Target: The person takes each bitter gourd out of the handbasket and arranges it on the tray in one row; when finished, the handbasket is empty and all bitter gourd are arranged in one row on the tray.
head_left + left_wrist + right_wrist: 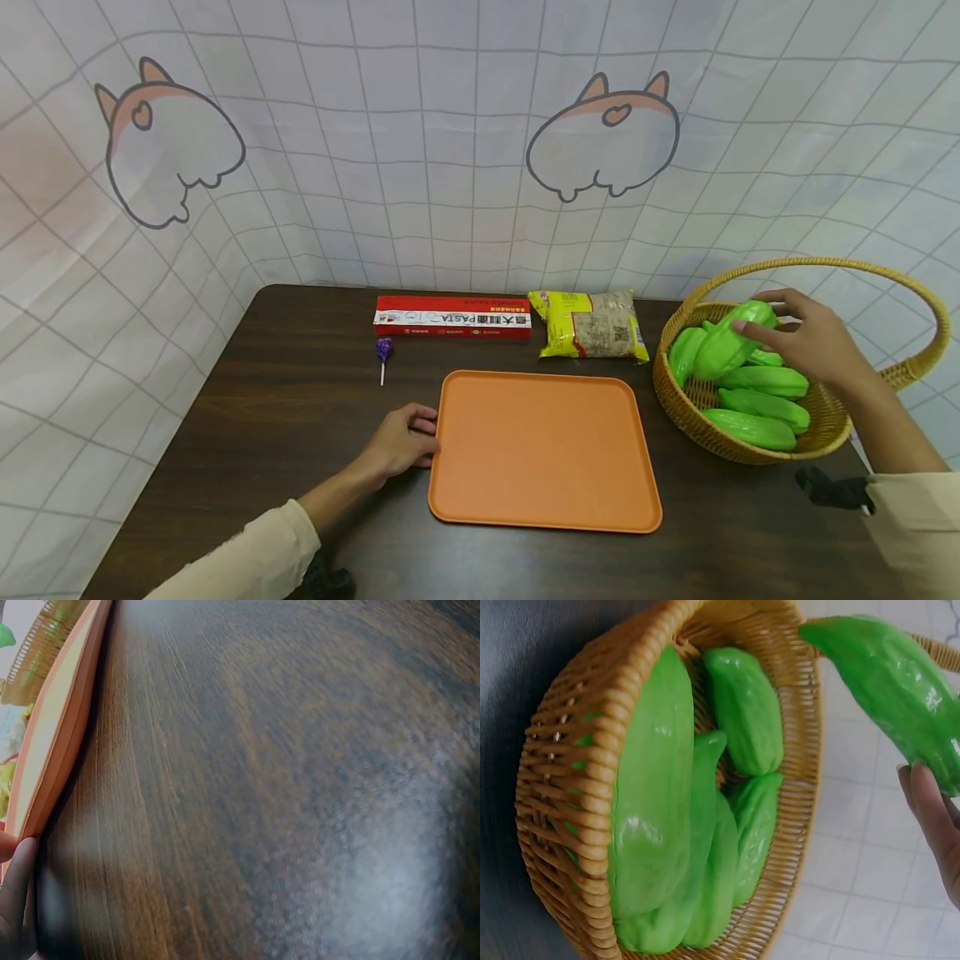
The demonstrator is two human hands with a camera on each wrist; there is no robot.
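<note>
My right hand (pixel 817 337) holds a glossy, lumpy green bitter melon (pixel 733 337) between thumb and fingers, over the wicker basket (pixel 675 417). In the right wrist view, this bitter melon (pixel 900 690) has a tapered tip and appears beyond the basket rim. Several more green bitter melons (pixel 656 795) lie inside the basket. Farther left, my left hand (pixel 401 442) pinches the left rim of an orange rectangular tray (pixel 540 450). The left wrist view catches the fingertips (pixel 22 859) right at the tray's rim (pixel 64 757). No food lies on the tray.
Behind the tray, a red pasta box (pixel 453 317) and a yellow packet (pixel 588 325) lie on the dark wooden table (pixel 300 367). A purple lollipop (pixel 383 350) is in front of the box. The basket's tall handle (pixel 825 262) arches up beside my right hand.
</note>
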